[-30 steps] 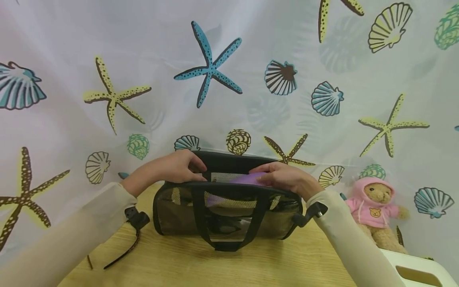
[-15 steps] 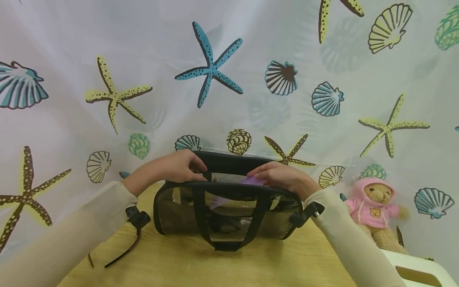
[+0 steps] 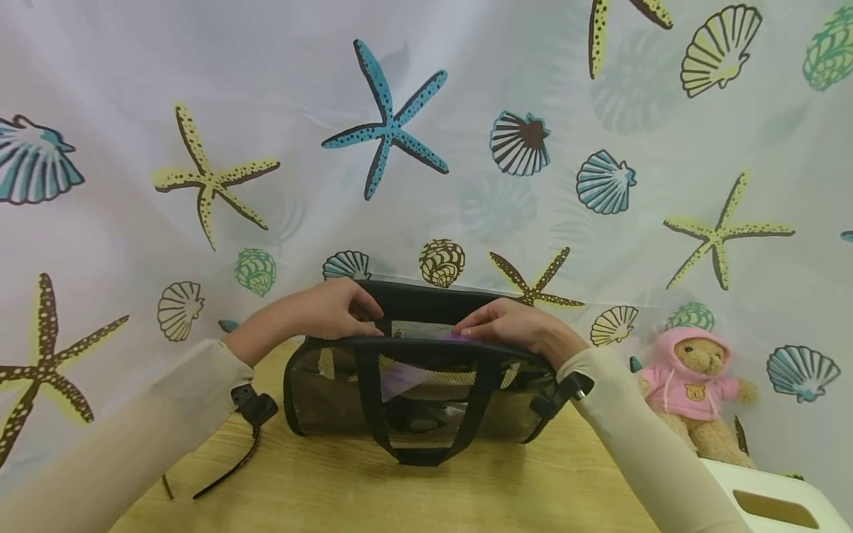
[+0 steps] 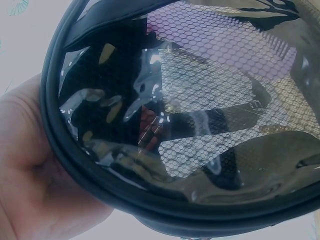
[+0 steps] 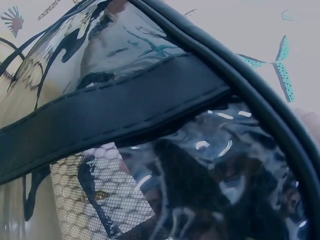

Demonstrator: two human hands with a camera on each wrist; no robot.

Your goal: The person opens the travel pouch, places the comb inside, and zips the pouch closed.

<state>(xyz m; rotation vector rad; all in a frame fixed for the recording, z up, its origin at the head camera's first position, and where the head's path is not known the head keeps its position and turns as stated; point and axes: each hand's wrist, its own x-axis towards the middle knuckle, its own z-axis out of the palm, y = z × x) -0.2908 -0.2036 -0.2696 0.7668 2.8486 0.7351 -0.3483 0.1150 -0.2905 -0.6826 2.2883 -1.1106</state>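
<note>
A see-through dark bag (image 3: 320, 403) with black trim lies on the wooden table, its top parted. My left hand (image 3: 329, 309) grips the bag at its left end, thumb by the front rim and fingers curled near the back one. In the left wrist view, some fingertips (image 4: 148, 127) show through the clear end panel. Behind the front rim, my right hand (image 3: 509, 326) pinches a purple comb (image 3: 403, 377) that sits mostly inside the bag. The comb's teeth show in the left wrist view, beyond mesh. The right wrist view has mainly the bag's other end, with the hand largely hidden.
A thin dark headband (image 3: 233, 470) lies on the table (image 3: 373, 496) at the left. To the right sits a teddy bear (image 3: 696, 385) in a pink hoodie, behind a white container (image 3: 766, 485) with a handle slot. A patterned curtain (image 3: 466, 222) hangs behind.
The purple comb has gone lower into the bag, with less of it showing above the rim. My right hand has shifted slightly left. The left hand has stayed in place.
</note>
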